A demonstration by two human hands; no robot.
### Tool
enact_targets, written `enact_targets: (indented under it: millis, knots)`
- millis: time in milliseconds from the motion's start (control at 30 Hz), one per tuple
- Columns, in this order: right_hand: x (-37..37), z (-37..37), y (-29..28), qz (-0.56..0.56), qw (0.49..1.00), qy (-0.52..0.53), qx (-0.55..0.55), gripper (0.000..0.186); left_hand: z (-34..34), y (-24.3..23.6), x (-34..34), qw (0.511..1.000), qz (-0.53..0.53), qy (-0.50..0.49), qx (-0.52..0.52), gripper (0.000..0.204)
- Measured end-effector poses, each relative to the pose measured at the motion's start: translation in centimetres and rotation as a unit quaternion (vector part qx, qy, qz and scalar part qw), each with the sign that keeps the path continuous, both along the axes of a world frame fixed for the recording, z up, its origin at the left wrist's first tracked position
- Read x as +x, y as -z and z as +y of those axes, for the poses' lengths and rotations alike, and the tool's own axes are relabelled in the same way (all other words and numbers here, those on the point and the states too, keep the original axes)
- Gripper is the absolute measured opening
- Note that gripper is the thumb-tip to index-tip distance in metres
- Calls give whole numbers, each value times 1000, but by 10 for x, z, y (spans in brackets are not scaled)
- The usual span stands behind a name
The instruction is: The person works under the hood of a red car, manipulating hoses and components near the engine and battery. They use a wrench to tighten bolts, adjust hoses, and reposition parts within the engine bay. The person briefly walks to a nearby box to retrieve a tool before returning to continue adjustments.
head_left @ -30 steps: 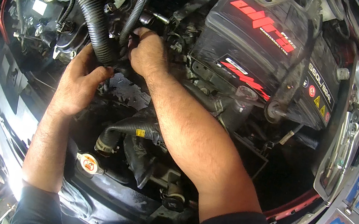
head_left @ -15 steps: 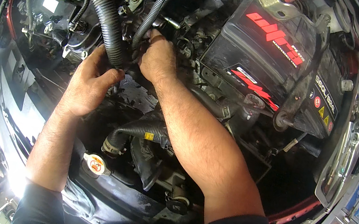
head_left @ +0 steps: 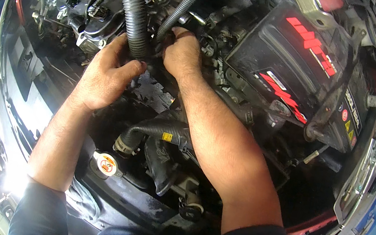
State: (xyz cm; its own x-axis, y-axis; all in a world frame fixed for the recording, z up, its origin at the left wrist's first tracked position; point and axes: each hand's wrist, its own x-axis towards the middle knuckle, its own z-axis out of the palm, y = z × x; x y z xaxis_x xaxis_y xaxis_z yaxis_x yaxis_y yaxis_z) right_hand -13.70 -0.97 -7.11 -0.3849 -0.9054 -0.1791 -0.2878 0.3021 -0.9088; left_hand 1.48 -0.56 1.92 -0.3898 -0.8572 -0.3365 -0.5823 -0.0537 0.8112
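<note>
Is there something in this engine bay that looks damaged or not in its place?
Between the left hand and right forearm, a pale grey patch looks odd: its ragged edges and uneven colour suggest flaking or wear, though actual damage is unclear.

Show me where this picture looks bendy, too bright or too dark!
Head view: the fisheye lens bends things near the round black rim; head view: white glare washes out the spot beside the left sleeve; head view: deep shadow sits below the battery, and the right hand reaches into a dim, murky gap.
</note>
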Motion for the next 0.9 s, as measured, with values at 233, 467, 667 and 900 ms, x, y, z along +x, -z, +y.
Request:
enact_targets:
  millis: [233, 467, 667, 900]
  knots:
    - [0, -2, 7, 44, 999, -17, -2, 40, -6, 8, 5, 1000, -1, 27, -5, 53]
    - [-1, -2, 5, 68, 997, -9, 19, 31, -2, 5, 2, 1000, 24, 9, 8, 52]
    - [1, -1, 5, 33, 999, 0, 12, 34, -1, 12, 1, 997, 73, -21, 7, 49]
    - [1, -7, 17, 3, 1000, 17, -17, 28, -3, 13, 0, 1000, 21, -16, -4, 44]
